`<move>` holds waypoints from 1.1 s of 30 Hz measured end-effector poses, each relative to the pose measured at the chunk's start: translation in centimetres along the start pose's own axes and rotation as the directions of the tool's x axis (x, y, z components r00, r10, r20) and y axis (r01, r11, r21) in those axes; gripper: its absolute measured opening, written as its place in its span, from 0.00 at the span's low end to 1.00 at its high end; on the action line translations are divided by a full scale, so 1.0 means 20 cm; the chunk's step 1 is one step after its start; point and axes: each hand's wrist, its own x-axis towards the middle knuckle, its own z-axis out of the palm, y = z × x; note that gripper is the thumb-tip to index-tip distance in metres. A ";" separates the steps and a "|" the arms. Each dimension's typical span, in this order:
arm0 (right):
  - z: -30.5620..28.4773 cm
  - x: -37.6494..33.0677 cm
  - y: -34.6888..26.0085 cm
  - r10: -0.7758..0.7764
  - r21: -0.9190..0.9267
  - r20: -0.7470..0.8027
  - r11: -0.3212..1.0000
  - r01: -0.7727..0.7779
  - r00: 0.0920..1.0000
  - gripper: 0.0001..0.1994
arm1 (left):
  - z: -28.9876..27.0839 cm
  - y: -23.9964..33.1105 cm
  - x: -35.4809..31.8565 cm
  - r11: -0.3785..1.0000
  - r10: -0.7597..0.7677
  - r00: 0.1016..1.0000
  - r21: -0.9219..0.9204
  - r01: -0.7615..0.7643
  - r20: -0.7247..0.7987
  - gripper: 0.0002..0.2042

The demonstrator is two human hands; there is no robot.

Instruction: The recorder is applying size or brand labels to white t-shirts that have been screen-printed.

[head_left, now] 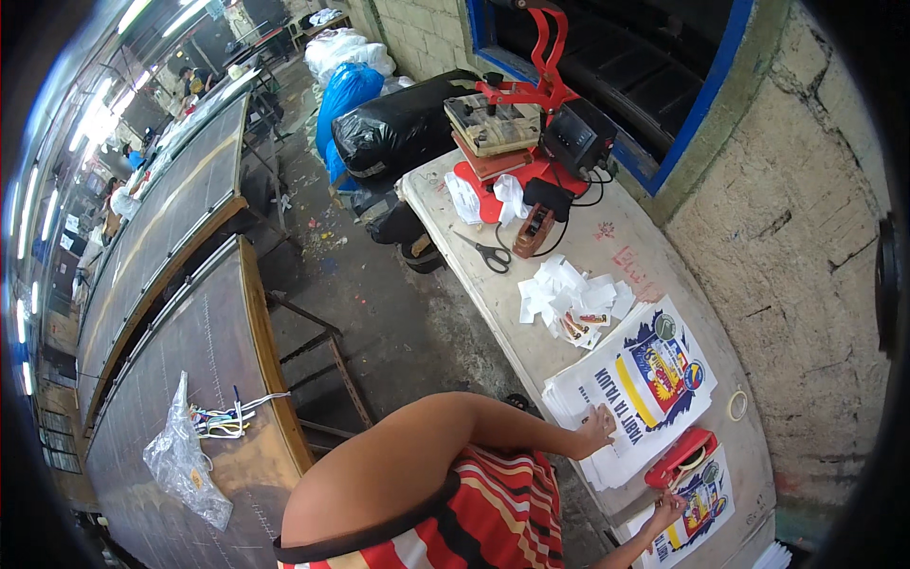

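My left hand lies with its fingers apart on the near edge of a stack of printed sheets, white with a blue, yellow and red design. To the right of it, a red tape dispenser with a roll in it stands between that stack and another printed sheet. My right hand is over this second sheet, close beside the dispenser, with its fingertips pinched together. Whatever is between those fingertips is too small to make out.
Farther along the table are a pile of white paper slips, black scissors and a red heat press. A tape ring lies near the wall. Long printing tables stand left; bags sit beyond.
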 end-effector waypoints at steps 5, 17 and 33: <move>-0.04 0.05 -0.02 -0.177 -0.284 0.167 0.933 0.219 0.970 0.13 | 0.04 0.03 0.01 0.998 -0.011 1.000 0.058 0.010 0.018 0.22; -0.19 -0.23 0.09 0.020 -0.278 0.186 0.960 0.034 0.982 0.12 | -0.04 0.03 -0.02 0.991 -0.035 0.992 -0.125 0.051 0.124 0.28; 1.09 -0.26 -0.34 -0.042 -0.230 0.557 0.952 0.203 0.829 0.09 | -0.09 0.08 -0.07 0.965 -0.167 0.968 -0.168 0.199 0.189 0.48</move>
